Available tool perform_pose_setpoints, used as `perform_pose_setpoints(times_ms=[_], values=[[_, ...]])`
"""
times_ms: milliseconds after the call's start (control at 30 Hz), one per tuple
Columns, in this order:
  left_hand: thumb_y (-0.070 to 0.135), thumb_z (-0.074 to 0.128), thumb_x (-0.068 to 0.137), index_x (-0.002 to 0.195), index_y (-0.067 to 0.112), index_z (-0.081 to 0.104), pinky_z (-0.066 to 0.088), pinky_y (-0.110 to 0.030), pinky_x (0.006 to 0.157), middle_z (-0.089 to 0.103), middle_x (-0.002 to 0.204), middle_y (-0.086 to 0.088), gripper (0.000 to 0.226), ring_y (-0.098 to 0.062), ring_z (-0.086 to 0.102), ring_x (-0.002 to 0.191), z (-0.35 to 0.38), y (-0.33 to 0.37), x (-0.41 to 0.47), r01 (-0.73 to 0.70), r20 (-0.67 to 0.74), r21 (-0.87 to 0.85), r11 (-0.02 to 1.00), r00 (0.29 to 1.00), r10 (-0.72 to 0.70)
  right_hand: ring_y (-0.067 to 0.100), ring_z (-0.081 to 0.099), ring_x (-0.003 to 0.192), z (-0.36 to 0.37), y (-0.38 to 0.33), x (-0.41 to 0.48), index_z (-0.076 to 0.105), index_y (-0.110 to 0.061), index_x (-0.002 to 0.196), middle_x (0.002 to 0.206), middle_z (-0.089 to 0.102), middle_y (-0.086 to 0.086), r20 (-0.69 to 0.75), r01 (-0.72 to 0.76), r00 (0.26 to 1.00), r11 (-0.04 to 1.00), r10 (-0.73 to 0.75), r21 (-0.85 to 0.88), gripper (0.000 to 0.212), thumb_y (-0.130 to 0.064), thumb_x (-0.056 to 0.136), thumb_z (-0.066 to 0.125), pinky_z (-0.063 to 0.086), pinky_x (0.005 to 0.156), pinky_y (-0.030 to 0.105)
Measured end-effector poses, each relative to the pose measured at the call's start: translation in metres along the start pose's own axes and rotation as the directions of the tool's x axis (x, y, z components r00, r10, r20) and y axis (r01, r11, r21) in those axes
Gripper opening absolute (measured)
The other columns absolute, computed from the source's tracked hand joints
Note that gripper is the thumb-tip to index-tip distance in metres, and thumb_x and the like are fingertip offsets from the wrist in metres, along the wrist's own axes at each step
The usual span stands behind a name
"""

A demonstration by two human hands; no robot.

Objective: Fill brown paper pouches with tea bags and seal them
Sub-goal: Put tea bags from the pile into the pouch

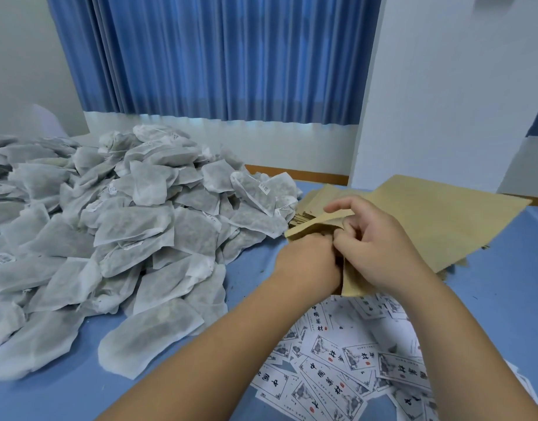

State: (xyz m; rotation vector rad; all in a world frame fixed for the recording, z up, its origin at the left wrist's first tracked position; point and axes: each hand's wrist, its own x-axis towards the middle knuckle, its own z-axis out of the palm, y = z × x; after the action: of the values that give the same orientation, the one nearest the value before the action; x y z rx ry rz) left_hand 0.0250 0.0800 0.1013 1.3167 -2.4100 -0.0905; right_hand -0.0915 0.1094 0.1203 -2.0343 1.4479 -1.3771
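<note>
The tea bags (140,223) are whitish-grey gauze, with dark grey-green filling showing through as a mottled speckle. The pouch (356,284) is plain tan-brown paper, unprinted, and the stack of pouches (444,220) behind it is the same flat tan. The surface (64,396) is a solid mid-blue. The labels (337,360) are white with black characters, a thin black border, a grey ink-wash picture and a small red seal. The curtain (216,56) is deeper blue with vertical pleat shadows. The wall (444,86) is white, and the skirting strip (307,174) is orange-brown.
</note>
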Motion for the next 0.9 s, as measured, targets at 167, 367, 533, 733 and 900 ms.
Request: perform_pose_setpoints(times_ms=[167, 367, 533, 733, 900], values=[[0.01, 0.046, 0.085, 0.097, 0.01, 0.057, 0.043, -0.032, 0.058, 0.062, 0.089, -0.006, 0.016, -0.027, 0.058, 0.08, 0.011, -0.007, -0.003, -0.006, -0.015, -0.269, 0.963, 1.0, 0.002, 0.007, 0.049, 0.067, 0.002, 0.002, 0.0, 0.056, -0.036, 0.113, 0.066, 0.053, -0.011, 0.014, 0.018, 1.0, 0.928, -0.014, -0.373, 0.036, -0.015, 0.085, 0.056, 0.038, 0.061, 0.027], [-0.001, 0.045, 0.076, 0.095, 0.014, 0.056, 0.047, -0.029, 0.062, 0.056, 0.083, 0.0, 0.027, -0.016, 0.057, 0.077, 0.037, -0.021, 0.008, -0.116, 0.035, -0.42, 0.9, 0.989, 0.143, 0.015, 0.057, 0.093, 0.008, 0.005, -0.01, 0.053, -0.031, 0.125, 0.099, 0.065, -0.009, 0.052, 0.051, 0.998, 0.856, -0.028, -0.515, 0.036, -0.028, 0.089, 0.053, 0.04, 0.072, 0.028], [0.009, 0.053, 0.085, 0.072, 0.032, 0.06, 0.045, -0.025, 0.07, 0.062, 0.075, 0.011, 0.027, 0.0, 0.06, 0.079, 0.059, -0.032, 0.009, -0.032, 0.143, -0.387, 0.922, 0.985, 0.094, 0.0, 0.042, 0.125, -0.012, 0.016, -0.043, 0.023, -0.053, 0.134, 0.136, 0.046, -0.025, 0.396, 0.073, 0.91, 0.892, 0.124, -0.447, 0.071, -0.069, 0.072, 0.051, 0.036, 0.101, 0.026], [0.012, 0.05, 0.09, 0.082, 0.012, 0.06, 0.052, -0.042, 0.079, 0.065, 0.088, -0.005, 0.013, -0.021, 0.061, 0.083, 0.058, -0.029, 0.002, 0.035, 0.063, -0.558, 0.829, 0.998, 0.0, 0.005, 0.004, 0.146, -0.018, 0.046, -0.079, 0.004, -0.034, 0.152, 0.159, 0.004, -0.018, 0.283, 0.076, 0.932, 0.644, 0.224, -0.761, 0.079, -0.03, 0.088, 0.051, 0.004, 0.116, 0.028], [0.006, 0.053, 0.089, 0.065, 0.041, 0.051, 0.041, -0.017, 0.064, 0.058, 0.079, 0.01, 0.042, -0.006, 0.054, 0.072, 0.041, -0.018, -0.001, -0.113, 0.082, -0.553, 0.825, 0.978, 0.19, 0.02, 0.055, 0.125, -0.016, 0.045, -0.087, 0.054, -0.016, 0.136, 0.141, 0.051, -0.001, 0.114, 0.135, 0.991, 0.698, -0.076, -0.704, 0.065, -0.007, 0.073, 0.066, 0.045, 0.095, 0.04]])
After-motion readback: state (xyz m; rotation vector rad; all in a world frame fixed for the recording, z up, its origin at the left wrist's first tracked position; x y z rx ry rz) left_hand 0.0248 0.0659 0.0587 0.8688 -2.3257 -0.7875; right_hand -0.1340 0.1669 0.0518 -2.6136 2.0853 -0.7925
